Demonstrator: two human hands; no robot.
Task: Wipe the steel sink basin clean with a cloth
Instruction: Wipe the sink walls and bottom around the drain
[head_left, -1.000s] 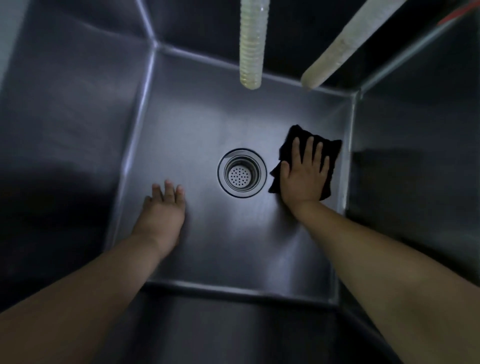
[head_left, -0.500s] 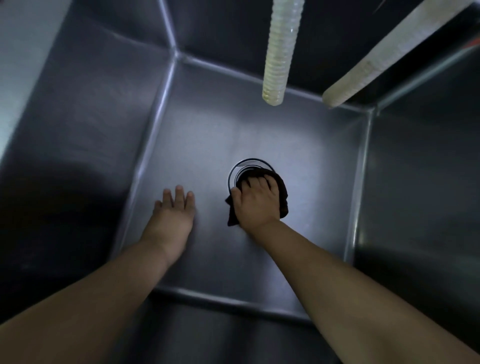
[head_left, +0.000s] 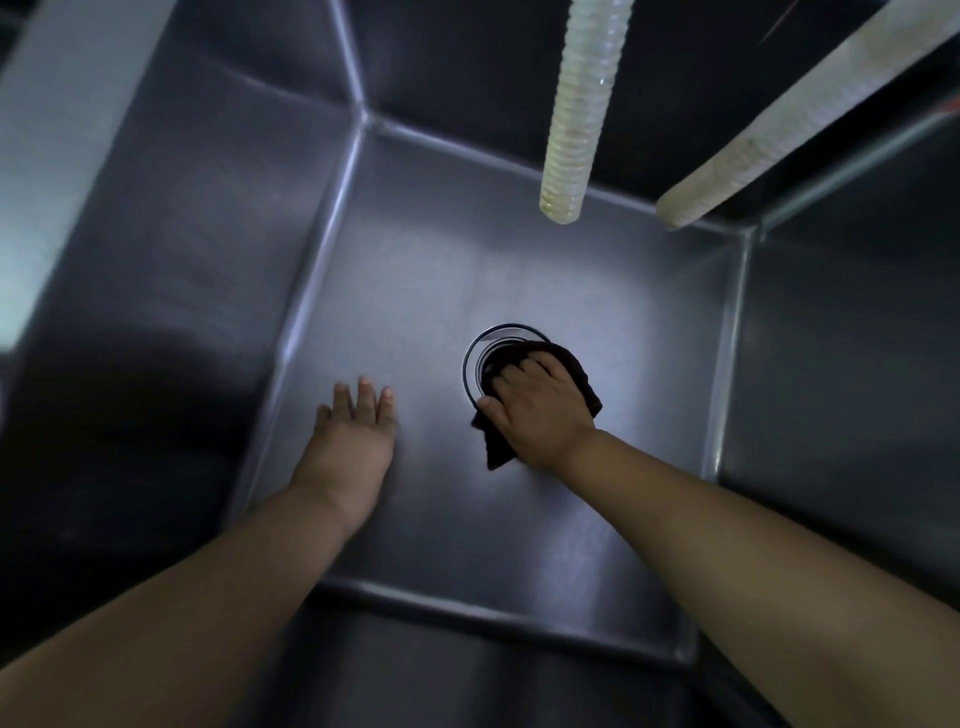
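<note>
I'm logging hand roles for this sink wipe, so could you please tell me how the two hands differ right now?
The right hand has curled fingers gripping the dark cloth, while the left hand holds nothing, its fingers straight. The right hand sits over the drain ring; the left hand rests flat on the bare sink floor, left of the drain. Both reach down to the bottom of the basin.

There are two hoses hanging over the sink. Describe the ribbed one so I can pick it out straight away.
Start at the steel sink and find the drain in its floor, where the right hand presses a dark cloth. Look straight above the drain, toward the back wall: the ribbed hose hangs there almost upright. Unlike the smoother hose slanting in from the right, it has close rings along its whole length.
</note>
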